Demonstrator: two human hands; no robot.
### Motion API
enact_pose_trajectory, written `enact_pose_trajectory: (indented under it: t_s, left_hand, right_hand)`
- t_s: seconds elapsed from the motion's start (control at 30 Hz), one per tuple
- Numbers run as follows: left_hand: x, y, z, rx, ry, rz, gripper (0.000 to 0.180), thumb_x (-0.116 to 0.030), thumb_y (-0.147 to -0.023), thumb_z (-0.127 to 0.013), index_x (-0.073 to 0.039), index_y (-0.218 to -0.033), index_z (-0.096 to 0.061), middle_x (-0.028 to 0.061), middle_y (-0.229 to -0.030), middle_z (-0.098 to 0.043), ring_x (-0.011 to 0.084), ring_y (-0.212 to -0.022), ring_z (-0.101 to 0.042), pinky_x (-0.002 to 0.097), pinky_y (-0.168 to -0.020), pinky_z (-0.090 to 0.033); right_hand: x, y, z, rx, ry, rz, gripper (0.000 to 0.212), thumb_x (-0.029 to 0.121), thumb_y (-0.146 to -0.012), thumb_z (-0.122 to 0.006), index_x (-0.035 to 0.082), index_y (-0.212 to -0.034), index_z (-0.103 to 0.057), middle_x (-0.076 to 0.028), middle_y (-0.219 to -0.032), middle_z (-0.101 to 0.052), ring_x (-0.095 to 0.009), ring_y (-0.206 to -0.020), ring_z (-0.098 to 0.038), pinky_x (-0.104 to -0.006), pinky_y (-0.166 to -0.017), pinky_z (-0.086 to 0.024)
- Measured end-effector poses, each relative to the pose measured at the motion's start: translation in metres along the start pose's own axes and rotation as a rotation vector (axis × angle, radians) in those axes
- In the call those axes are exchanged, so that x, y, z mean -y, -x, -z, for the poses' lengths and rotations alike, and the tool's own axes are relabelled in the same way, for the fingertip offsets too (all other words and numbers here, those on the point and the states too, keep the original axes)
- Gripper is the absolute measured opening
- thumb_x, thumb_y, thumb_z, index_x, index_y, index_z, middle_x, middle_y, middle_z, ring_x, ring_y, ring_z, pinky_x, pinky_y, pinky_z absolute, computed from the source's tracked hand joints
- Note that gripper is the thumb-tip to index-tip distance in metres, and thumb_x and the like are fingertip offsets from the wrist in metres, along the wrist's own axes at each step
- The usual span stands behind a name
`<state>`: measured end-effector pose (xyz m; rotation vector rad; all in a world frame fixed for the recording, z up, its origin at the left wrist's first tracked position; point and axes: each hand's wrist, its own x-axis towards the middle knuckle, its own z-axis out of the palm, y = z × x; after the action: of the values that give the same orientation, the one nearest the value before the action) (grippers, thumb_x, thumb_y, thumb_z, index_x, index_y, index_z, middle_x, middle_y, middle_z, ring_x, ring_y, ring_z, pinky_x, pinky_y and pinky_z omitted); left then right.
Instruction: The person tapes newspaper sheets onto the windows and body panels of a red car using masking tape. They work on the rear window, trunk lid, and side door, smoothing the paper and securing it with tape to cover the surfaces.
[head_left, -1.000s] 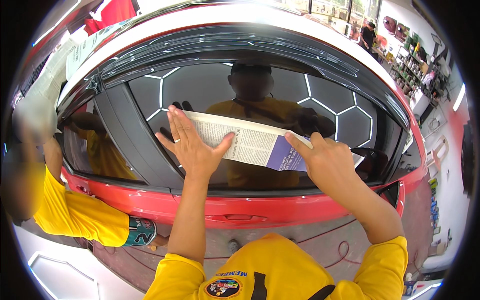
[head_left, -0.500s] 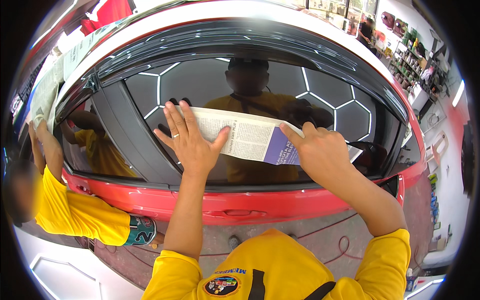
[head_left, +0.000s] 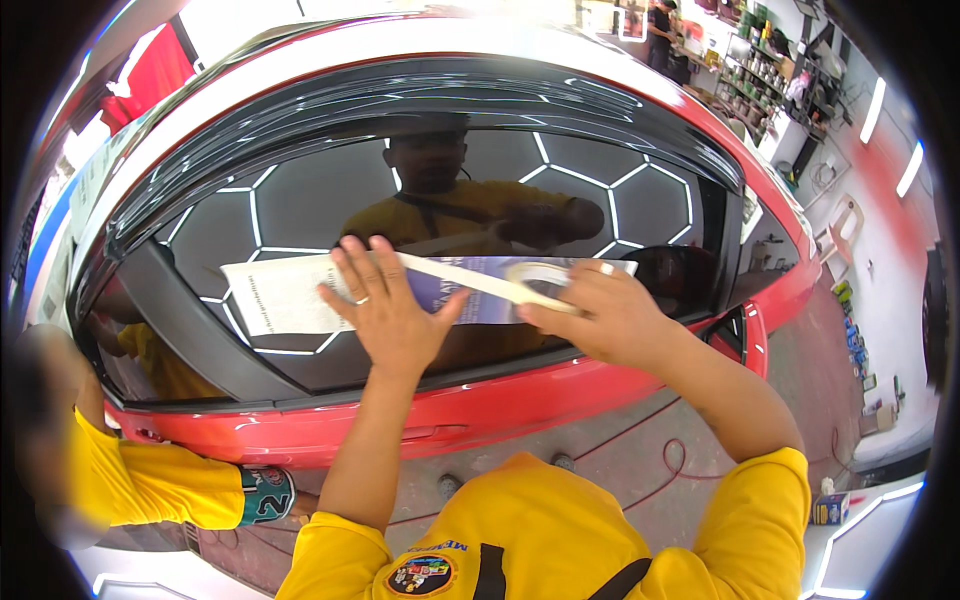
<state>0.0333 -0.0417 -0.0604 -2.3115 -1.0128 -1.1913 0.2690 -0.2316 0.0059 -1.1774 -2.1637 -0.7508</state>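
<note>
A strip of newspaper (head_left: 285, 300) lies along the dark side window (head_left: 560, 215) of a red car. My left hand (head_left: 385, 315) presses flat on the middle of the paper, fingers spread. In my right hand (head_left: 615, 320), near the paper's right end, is a roll of masking tape (head_left: 540, 283), partly covered by the fingers. From the roll a pale length of tape (head_left: 455, 275) runs slanting to my left fingers, across the paper's purple part. Whether its far end sticks under the left hand is hidden.
Below the window runs the red door panel (head_left: 350, 430), with a side mirror (head_left: 742, 335) at the right. A co-worker in a yellow shirt (head_left: 170, 480) stands at the left beside the car. A red hose (head_left: 670, 460) lies on the floor. Stocked shelves (head_left: 755, 80) stand far right.
The view has shifted to the right along the car. My left hand has moved right along the newspaper, from its left end to its middle. The tape roll and a pulled-out length now show.
</note>
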Motion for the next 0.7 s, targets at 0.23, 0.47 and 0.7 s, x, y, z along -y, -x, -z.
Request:
enact_pose_trajectory:
  t_s: [0.23, 0.47, 0.7]
  left_hand:
    - [0.0, 0.001, 0.003, 0.013, -0.047, 0.006, 0.142, -0.065, -0.075, -0.089, 0.002, -0.175, -0.014, 0.0346, -0.18, -0.01, 0.0511, -0.169, -0.004, 0.0772, -0.127, -0.002]
    - [0.001, 0.002, 0.0, 0.008, -0.088, -0.005, 0.139, -0.059, -0.076, -0.089, 0.001, -0.176, -0.012, 0.0333, -0.181, -0.008, 0.0467, -0.17, -0.004, 0.0715, -0.131, -0.001]
    - [-0.001, 0.001, -0.002, -0.006, -0.09, 0.0, 0.136, -0.058, -0.078, -0.087, 0.0, -0.176, -0.013, 0.0326, -0.181, -0.008, 0.0469, -0.17, -0.005, 0.0714, -0.131, -0.002]
  right_hand:
    - [-0.034, 0.156, 0.113, 0.236, 0.175, -0.174, 0.054, 0.015, -0.086, -0.076, 0.029, -0.138, -0.077, 0.0, -0.075, -0.039, -0.019, -0.065, -0.05, -0.0357, -0.053, -0.04]
    - [-0.053, 0.164, 0.087, 0.353, 0.375, -0.358, 0.068, 0.01, -0.086, -0.076, 0.03, -0.15, -0.067, -0.004, -0.084, -0.049, -0.022, -0.069, -0.058, -0.0401, -0.058, -0.048]
    - [-0.066, 0.159, 0.067, 0.39, 0.389, -0.433, 0.06, 0.01, -0.092, -0.074, 0.029, -0.148, -0.07, -0.006, -0.085, -0.054, -0.022, -0.071, -0.063, -0.038, -0.061, -0.052]
